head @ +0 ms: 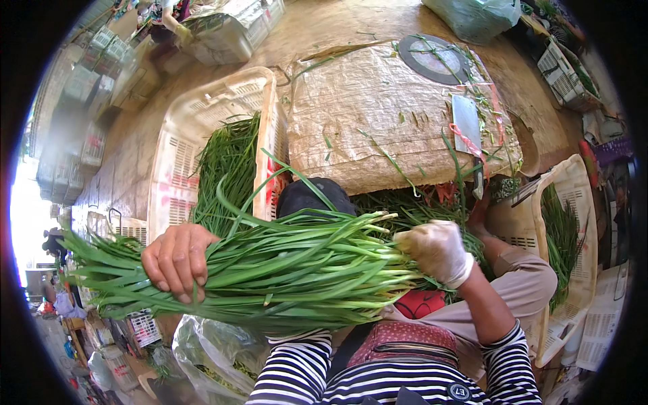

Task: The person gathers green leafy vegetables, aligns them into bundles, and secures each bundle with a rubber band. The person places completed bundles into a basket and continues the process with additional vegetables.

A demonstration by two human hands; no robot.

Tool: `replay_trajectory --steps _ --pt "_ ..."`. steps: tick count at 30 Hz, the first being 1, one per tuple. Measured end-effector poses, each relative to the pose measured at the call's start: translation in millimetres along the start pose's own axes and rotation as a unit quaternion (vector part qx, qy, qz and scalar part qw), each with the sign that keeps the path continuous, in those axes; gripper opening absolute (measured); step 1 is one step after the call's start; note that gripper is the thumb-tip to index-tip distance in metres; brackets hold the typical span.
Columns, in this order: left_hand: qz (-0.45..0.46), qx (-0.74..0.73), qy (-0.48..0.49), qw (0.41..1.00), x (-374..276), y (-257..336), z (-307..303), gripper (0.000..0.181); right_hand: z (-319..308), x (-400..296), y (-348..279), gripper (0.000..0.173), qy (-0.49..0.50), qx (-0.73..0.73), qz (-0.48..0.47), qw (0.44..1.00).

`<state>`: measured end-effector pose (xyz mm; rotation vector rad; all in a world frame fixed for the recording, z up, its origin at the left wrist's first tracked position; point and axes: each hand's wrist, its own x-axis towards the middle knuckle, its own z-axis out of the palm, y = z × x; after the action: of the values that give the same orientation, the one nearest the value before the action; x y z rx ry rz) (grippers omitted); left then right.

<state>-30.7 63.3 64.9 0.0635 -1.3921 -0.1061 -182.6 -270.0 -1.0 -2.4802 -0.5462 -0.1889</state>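
A thick bundle of long green leaves, probably garlic chives [304, 268], lies sideways across my lap. My left hand [177, 263] is bare and grips it around the leafy part, with the forearm passing under the bundle. The pale stem ends point right. Against those ends is my right hand [435, 252], in a thin whitish glove with curled fingers. It is blurred, and whether stems are pinched in it is hidden. More loose greens [405, 202] lie below the board's near edge, behind the bundle.
A wrapped board [364, 116] ahead carries a cleaver [467, 124], a pink ribbon, a dark-rimmed disc [434, 59] and scraps. Crates of greens flank me at left [266, 147] and right [544, 263]. A clear plastic bag [217, 349] sits at lower left. Another person's gloved hand [183, 35] is at upper left.
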Motion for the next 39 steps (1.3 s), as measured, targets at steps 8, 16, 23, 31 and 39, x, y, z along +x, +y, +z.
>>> replay_trajectory --steps 8,16,23,31,39 --pt "0.043 -0.075 -0.043 0.995 14 -7 12 0.004 5 -76 68 0.064 -0.022 0.373 0.412 0.831" --pt "0.052 -0.088 -0.052 0.993 27 -24 18 0.006 -9 14 -6 0.015 0.077 0.606 0.235 0.756" --pt "0.024 -0.066 -0.043 0.997 27 -21 21 0.011 7 -3 -10 0.02 -0.047 0.566 0.302 0.765" --pt "0.029 -0.1 -0.073 0.992 26 -22 22 0.009 7 -35 -26 0.016 -0.039 0.587 0.248 0.77" --pt "0.063 -0.129 -0.142 0.979 46 -19 41 0.017 37 -63 24 0.031 0.199 0.451 0.421 0.762"
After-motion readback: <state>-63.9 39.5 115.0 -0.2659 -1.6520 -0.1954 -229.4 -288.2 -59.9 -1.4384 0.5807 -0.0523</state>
